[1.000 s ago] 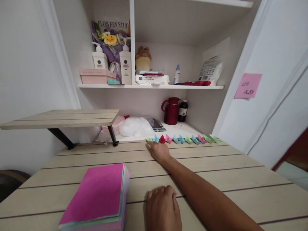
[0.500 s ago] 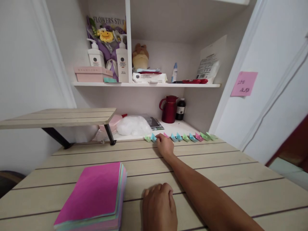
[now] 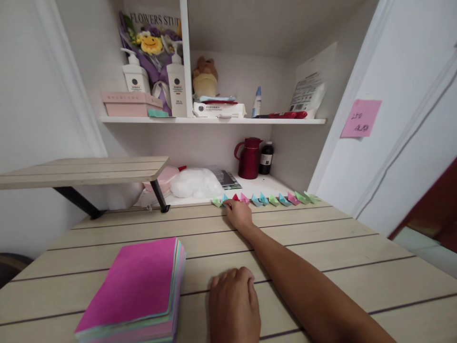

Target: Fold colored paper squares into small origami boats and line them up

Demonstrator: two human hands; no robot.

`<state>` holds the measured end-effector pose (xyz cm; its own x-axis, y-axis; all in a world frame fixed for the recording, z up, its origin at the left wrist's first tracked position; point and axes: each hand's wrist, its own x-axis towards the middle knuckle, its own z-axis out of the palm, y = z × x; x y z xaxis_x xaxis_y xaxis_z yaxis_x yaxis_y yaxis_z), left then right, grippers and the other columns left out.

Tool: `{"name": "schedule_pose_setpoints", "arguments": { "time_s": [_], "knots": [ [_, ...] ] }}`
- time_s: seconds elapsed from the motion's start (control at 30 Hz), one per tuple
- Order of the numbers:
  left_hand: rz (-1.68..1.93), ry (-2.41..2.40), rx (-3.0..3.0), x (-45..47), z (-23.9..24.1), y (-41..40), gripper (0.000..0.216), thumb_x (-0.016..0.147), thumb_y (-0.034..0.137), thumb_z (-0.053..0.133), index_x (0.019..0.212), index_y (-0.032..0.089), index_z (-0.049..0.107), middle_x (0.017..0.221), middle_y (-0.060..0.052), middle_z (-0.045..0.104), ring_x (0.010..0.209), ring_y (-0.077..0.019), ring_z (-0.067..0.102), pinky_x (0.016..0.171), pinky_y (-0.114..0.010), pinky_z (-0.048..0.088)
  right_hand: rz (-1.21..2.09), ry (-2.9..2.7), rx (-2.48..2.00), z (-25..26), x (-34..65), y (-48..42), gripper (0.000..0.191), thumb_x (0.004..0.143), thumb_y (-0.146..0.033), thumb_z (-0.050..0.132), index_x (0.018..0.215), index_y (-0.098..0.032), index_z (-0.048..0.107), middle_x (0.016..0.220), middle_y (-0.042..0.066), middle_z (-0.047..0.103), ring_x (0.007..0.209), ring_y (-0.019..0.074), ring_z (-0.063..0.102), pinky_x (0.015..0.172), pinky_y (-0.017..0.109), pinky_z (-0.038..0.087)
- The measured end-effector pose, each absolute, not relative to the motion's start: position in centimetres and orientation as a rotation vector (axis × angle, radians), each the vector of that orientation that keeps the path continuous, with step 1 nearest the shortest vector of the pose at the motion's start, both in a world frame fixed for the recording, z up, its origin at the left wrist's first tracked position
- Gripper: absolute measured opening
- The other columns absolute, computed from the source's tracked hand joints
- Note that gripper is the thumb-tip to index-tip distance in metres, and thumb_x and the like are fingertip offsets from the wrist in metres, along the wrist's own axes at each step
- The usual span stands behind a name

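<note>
Along the far edge of the table stands a row of small folded paper boats in green, blue, pink and red. My right hand (image 3: pixel 239 213) reaches to the left part of this row, its fingers pinched at a blue paper boat (image 3: pixel 224 198) that they partly hide. A green paper boat (image 3: pixel 216 202) stands just left of it, and a red paper boat (image 3: pixel 236 197) shows right behind my hand. My left hand (image 3: pixel 234 305) rests curled on the table near the front, with nothing visible in it. To its left lies a thick stack of coloured paper (image 3: pixel 132 281), magenta on top.
A raised wooden stand (image 3: pixel 89 171) on black legs is at the left. Behind the boats are a white plastic bag (image 3: pixel 196 183), a red jug (image 3: pixel 250 159) and a dark bottle (image 3: pixel 266 158). Above runs a white shelf (image 3: pixel 214 121) with bottles and boxes.
My right hand has shifted slightly left along the row, onto the blue boat, uncovering the red boat. My left hand stays where it was. The view has tilted a little.
</note>
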<state>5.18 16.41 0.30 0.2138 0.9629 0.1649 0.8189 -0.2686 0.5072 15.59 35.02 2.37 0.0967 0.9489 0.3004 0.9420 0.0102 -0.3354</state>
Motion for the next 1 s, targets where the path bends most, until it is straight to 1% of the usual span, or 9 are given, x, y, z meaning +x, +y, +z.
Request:
{"name": "schedule_pose_setpoints", "arguments": {
  "time_s": [0.3, 0.43, 0.57, 0.8, 0.87, 1.0],
  "knots": [
    [0.681, 1.68, 2.186, 5.23, 0.36, 16.31, 0.028, 0.089, 0.009, 0.04, 0.085, 0.025, 0.063, 0.086, 0.001, 0.07, 0.09, -0.0188, 0.062, 0.081, -0.035, 0.033, 0.006, -1.914, -1.893, 2.33, 15.47, 35.06, 0.034, 0.094, -0.028, 0.045, 0.121, -0.033, 0.065, 0.107, 0.003, 0.073, 0.1, 0.0217, 0.064, 0.084, 0.03, 0.045],
    [0.682, 1.676, 2.185, 5.17, 0.63, 16.17, 0.028, 0.089, 0.01, 0.04, 0.085, 0.025, 0.063, 0.087, 0.001, 0.069, 0.09, -0.0187, 0.062, 0.081, -0.035, 0.033, -0.003, -1.877, -1.9, 2.25, 15.48, 35.07, 0.036, 0.095, -0.028, 0.044, 0.124, -0.031, 0.063, 0.107, 0.005, 0.073, 0.1, 0.0226, 0.064, 0.083, 0.031, 0.045],
    [0.699, 1.665, 2.181, 5.05, 1.06, 15.91, 0.029, 0.091, 0.012, 0.038, 0.086, 0.025, 0.064, 0.088, 0.0, 0.07, 0.091, -0.0186, 0.062, 0.082, -0.034, 0.033, -0.009, -1.836, -1.87, 2.16, 15.62, 35.0, 0.037, 0.095, -0.028, 0.042, 0.127, -0.031, 0.061, 0.105, 0.004, 0.073, 0.098, 0.0217, 0.064, 0.082, 0.029, 0.043],
    [0.725, 1.643, 2.191, 4.96, 1.04, 15.91, 0.029, 0.091, 0.014, 0.038, 0.085, 0.025, 0.063, 0.086, 0.001, 0.07, 0.089, -0.0184, 0.062, 0.081, -0.033, 0.034, -0.005, -1.8, -1.805, 2.05, 15.88, 35.19, 0.043, 0.098, -0.024, 0.028, 0.131, -0.027, 0.057, 0.093, 0.002, 0.073, 0.087, 0.0185, 0.064, 0.075, 0.026, 0.042],
    [0.729, 1.644, 2.191, 4.96, 1.0, 15.94, 0.029, 0.091, 0.014, 0.037, 0.085, 0.025, 0.063, 0.086, 0.0, 0.07, 0.088, -0.0184, 0.062, 0.08, -0.033, 0.034, -0.003, -1.834, -1.787, 2.03, 15.67, 35.1, 0.042, 0.098, -0.026, 0.031, 0.132, -0.027, 0.056, 0.091, 0.002, 0.073, 0.085, 0.0184, 0.064, 0.074, 0.026, 0.042],
    [0.73, 1.643, 2.186, 4.94, 1.15, 15.84, 0.028, 0.091, 0.013, 0.038, 0.085, 0.025, 0.063, 0.086, 0.0, 0.07, 0.089, -0.0185, 0.062, 0.08, -0.033, 0.034, -0.012, -1.927, -1.776, 2.07, 15.02, 34.81, 0.038, 0.094, -0.033, 0.047, 0.131, -0.034, 0.053, 0.09, -0.001, 0.073, 0.087, 0.0201, 0.064, 0.073, 0.027, 0.041]
  ]
}}
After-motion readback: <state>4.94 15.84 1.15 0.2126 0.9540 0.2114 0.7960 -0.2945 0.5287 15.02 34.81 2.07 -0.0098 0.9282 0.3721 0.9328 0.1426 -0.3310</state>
